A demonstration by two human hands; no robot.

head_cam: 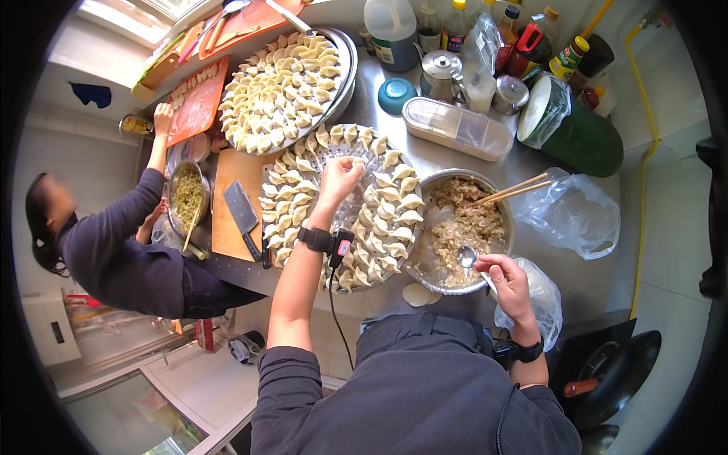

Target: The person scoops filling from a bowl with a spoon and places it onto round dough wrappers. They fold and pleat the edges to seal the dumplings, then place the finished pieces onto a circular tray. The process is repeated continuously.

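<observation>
My left hand (pixel 340 177) is over the upper middle of a round perforated metal tray (pixel 346 196), its fingertips pinched on a pale dumpling (pixel 358 162), mostly hidden. Rows of raw dumplings (pixel 387 209) line the tray on both sides. In my right hand (pixel 508 280) is a metal spoon (pixel 466 256), its bowl over the meat filling (pixel 462 242) in a metal basin (pixel 508 219). Wooden chopsticks (pixel 515 189) lean on the basin's right rim. Round dough wrappers (pixel 417 295) lie by the basin's near edge.
Behind stands a second full dumpling tray (pixel 278 94). A cleaver (pixel 241 207) lies on a wooden board (pixel 227 239) at left. A co-worker reaches to an orange board (pixel 196 111) near a filling bowl (pixel 186 196). Plastic bags (pixel 574 213), a clear-lidded box (pixel 458 128) and a winter melon (pixel 586 128) are right.
</observation>
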